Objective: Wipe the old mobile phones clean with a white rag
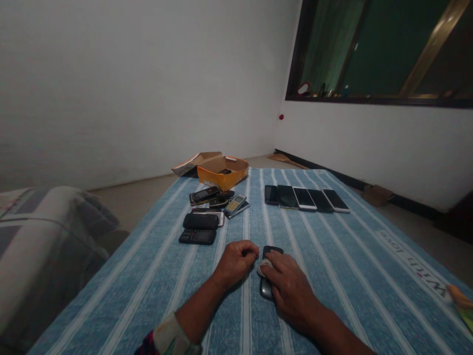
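Note:
My right hand (290, 286) lies over a small dark phone (269, 252) on the blue striped cloth (332, 276), fingers curled on it with a bit of white cloth (263, 268) under the fingertips. Just left of the phone my left hand (236, 262) rests on the cloth as a loose fist, touching the cloth; whether anything is in it is hidden.
A heap of several keypad phones (209, 212) lies ahead on the left. Several smartphones (305, 198) lie side by side ahead on the right. An open orange cardboard box (221, 172) sits at the far edge. A grey cushion (44, 236) is at left.

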Tool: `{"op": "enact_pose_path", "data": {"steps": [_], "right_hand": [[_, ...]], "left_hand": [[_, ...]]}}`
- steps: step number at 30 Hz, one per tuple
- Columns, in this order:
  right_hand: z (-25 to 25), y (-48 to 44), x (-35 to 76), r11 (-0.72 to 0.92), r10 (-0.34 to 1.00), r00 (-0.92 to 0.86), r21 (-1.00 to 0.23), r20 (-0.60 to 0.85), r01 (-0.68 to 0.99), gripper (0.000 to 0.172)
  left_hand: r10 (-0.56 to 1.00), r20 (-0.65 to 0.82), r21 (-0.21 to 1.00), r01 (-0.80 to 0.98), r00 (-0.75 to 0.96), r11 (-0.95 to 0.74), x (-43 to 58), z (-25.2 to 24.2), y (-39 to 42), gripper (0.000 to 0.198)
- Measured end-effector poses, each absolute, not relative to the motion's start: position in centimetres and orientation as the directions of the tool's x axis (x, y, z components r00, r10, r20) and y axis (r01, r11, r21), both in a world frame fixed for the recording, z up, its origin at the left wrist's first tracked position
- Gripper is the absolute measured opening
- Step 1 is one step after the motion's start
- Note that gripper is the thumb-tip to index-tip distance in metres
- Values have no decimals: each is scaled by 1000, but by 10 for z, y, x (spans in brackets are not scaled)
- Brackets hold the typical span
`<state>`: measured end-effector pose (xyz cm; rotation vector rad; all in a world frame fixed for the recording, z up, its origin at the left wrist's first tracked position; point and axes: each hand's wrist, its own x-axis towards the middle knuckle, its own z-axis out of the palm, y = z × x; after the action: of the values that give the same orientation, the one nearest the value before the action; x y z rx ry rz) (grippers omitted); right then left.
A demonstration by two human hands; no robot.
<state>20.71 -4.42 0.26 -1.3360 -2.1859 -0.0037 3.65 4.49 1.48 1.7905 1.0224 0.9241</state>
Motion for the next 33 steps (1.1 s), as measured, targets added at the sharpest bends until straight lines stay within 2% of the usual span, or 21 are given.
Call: {"op": "enact_pose_path", "data": {"steps": [5, 11, 16, 19, 24, 30, 33], "right_hand": [[6, -42, 210, 526, 820, -371, -321, 435, 787, 50], [0, -30, 219, 472, 819, -279, -310, 502, 826, 46], [-1, -39, 212, 551, 764, -347, -268, 544, 791, 44], [2, -38, 212, 570, 768, -384, -273, 513, 775, 44], [4, -31, 218, 437, 833, -270, -274, 482, 857, 40], [2, -39, 207, 537, 799, -394, -245, 454, 807, 35], [4, -36, 207, 494, 827, -359, -255, 432, 831, 38]], "left_hand": [[903, 186, 913, 270, 387, -304, 36, 13, 45, 15], [901, 215, 907, 265, 377, -327, 37, 17, 43, 15], [895, 232, 905, 252, 382, -343, 37, 20, 42, 16], [896, 234, 905, 251, 378, -343, 37, 20, 41, 17], [894, 232, 908, 245, 384, -341, 37, 17, 41, 17], [891, 234, 906, 245, 389, -345, 38, 17, 42, 17], [891, 235, 905, 246, 388, -346, 38, 17, 43, 16]]}}
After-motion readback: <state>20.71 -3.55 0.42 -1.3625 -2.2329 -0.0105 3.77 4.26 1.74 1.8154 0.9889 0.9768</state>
